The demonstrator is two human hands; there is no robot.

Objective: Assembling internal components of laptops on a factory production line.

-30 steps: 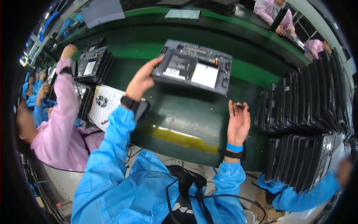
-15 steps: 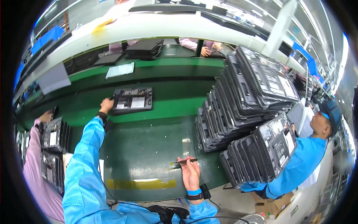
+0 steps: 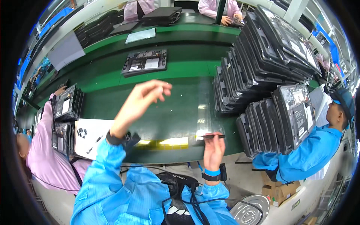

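Observation:
My left hand (image 3: 142, 98) hangs over the green workbench (image 3: 176, 108), fingers loosely bent and apart, with nothing in it. Farther off, a laptop base (image 3: 145, 62) with its inner parts exposed lies on the bench's far strip, out of that hand's touch. My right hand (image 3: 213, 152) is near the front edge, palm turned up. A thin black pen-like tool (image 3: 210, 136) is pinched in its fingers, lying nearly level; its exact kind is unclear.
A tall leaning stack of open laptop bases (image 3: 258, 71) stands at the right. A person in blue holds another stack (image 3: 277, 123) beside it. At left are more bases (image 3: 69, 103), a person in pink and a white sheet (image 3: 92, 135). Yellow tape (image 3: 168, 143) marks the front.
My left hand has let go of the laptop base and come back toward me. My right hand still holds the black tool. The view has tilted down, and the person in blue remains beside the stack.

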